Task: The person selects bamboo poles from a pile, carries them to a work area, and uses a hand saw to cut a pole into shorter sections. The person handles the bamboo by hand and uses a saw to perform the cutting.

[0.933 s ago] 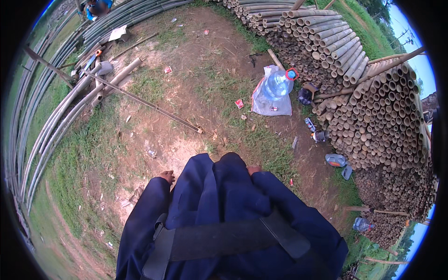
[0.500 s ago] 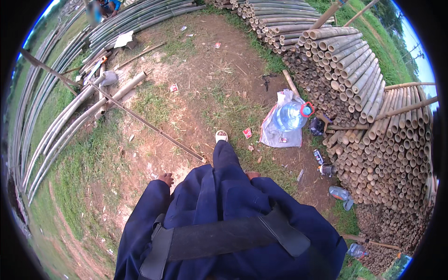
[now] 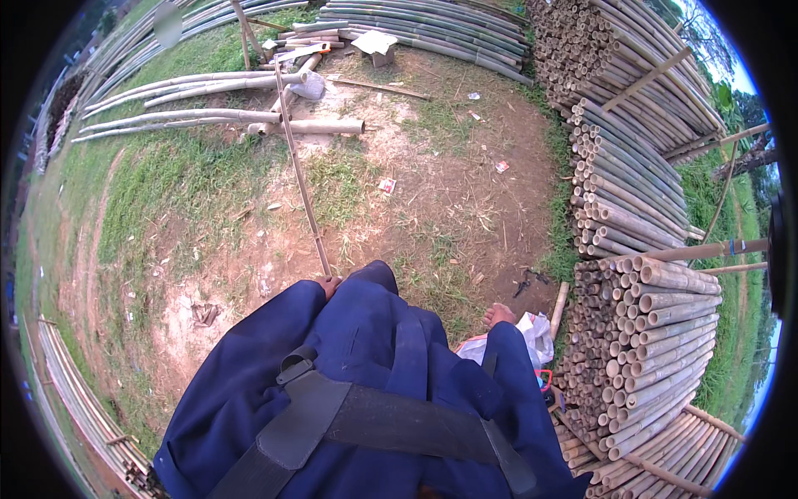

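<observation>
My left hand [image 3: 332,286] hangs low in front of my dark blue jacket, mostly hidden by the sleeve. It appears right at the near end of a long split bamboo strip [image 3: 300,179]; whether it touches the strip or only overlaps it in the picture, I cannot tell. The strip slants away toward bamboo poles [image 3: 320,126] lying on the ground. My right hand [image 3: 499,315] swings out at my right side, fingers loosely bent and slightly apart, with nothing in it. Beyond and below it shows a whitish plastic sack [image 3: 537,334], partly covered by my sleeve.
Large stacks of cut bamboo [image 3: 657,349] line the right side. Long green bamboo poles [image 3: 424,33] lie across the far ground. A saw with an orange handle [image 3: 320,49], a grey bag [image 3: 311,86] and a small box with white paper [image 3: 375,43] sit at far left. Litter dots the dirt.
My view has turned left, so the stacks and sack have shifted down and right. My right hand has come out from beside my body. My left hand now lines up with the bamboo strip's end.
</observation>
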`<state>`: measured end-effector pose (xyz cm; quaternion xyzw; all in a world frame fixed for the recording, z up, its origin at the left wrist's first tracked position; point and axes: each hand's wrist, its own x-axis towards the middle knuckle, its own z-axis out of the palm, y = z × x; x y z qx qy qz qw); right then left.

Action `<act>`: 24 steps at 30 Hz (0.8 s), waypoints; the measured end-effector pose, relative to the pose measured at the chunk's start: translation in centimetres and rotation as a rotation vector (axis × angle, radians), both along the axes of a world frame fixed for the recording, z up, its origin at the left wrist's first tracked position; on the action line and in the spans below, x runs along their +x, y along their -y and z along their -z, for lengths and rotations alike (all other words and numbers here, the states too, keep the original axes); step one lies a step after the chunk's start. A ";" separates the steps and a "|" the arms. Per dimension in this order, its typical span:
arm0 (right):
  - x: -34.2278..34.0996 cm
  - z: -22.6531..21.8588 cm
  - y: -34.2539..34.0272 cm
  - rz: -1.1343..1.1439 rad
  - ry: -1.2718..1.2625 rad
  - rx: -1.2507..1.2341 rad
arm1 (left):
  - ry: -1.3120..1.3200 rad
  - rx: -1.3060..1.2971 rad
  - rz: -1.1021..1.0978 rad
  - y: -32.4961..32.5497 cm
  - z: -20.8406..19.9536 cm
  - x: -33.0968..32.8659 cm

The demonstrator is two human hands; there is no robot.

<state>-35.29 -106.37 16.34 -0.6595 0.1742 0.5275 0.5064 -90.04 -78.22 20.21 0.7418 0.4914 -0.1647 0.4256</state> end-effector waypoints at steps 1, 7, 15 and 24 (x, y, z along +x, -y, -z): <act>-0.8 -1.4 -2.0 -0.019 0.046 0.008 | -0.015 -0.015 -0.097 -0.3 -1.4 0.9; -2.9 1.5 -9.1 -0.274 0.138 -0.157 | -0.154 -0.131 0.085 -6.0 -0.3 8.0; 3.6 3.3 -22.1 -1.371 0.581 -0.355 | -0.290 -0.041 0.120 -20.4 3.8 14.3; 12.9 -0.5 -48.0 -1.403 0.469 -0.451 | 0.337 -0.084 -0.844 -42.9 3.8 26.0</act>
